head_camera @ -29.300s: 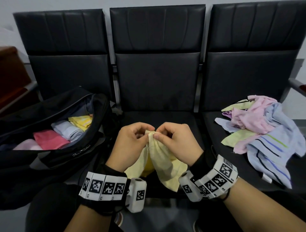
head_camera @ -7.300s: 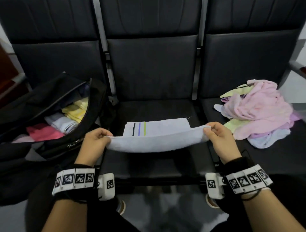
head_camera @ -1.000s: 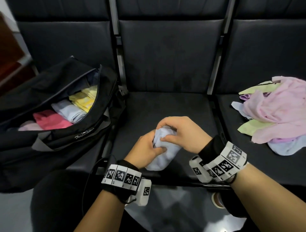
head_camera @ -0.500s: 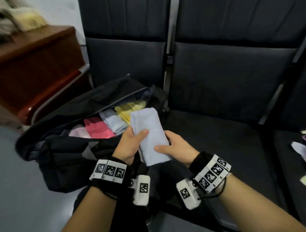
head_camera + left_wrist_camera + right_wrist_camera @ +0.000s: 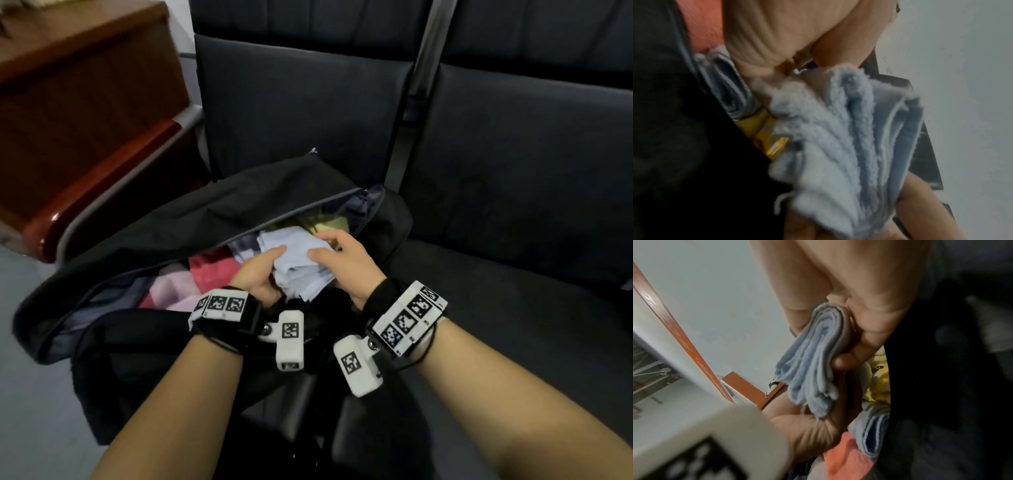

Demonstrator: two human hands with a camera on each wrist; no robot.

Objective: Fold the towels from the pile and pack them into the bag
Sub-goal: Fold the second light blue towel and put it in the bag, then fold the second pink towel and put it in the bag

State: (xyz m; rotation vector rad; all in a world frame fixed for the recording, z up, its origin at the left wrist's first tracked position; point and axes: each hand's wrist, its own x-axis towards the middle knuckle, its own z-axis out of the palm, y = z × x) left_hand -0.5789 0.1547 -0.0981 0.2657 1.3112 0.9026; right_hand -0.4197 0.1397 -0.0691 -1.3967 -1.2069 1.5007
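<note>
The open mouth of the black fabric bag (image 5: 144,246) is narrow, between its raised far flap and sagging near wall. Inside, a folded pink towel (image 5: 209,272), a rolled pale-blue towel (image 5: 729,91) and a yellow towel (image 5: 878,386) fill the floor. The dark padded seat (image 5: 513,291) to the right lies bare.

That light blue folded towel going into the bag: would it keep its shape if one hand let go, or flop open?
Probably it would loosen. The light blue towel shows fanned-out layers at its free end, so the fold looks soft, not stiff. Both the left hand and right hand grip it, suggesting it needs squeezing. Wedged between towels already in the bag, it would likely hold.
</note>
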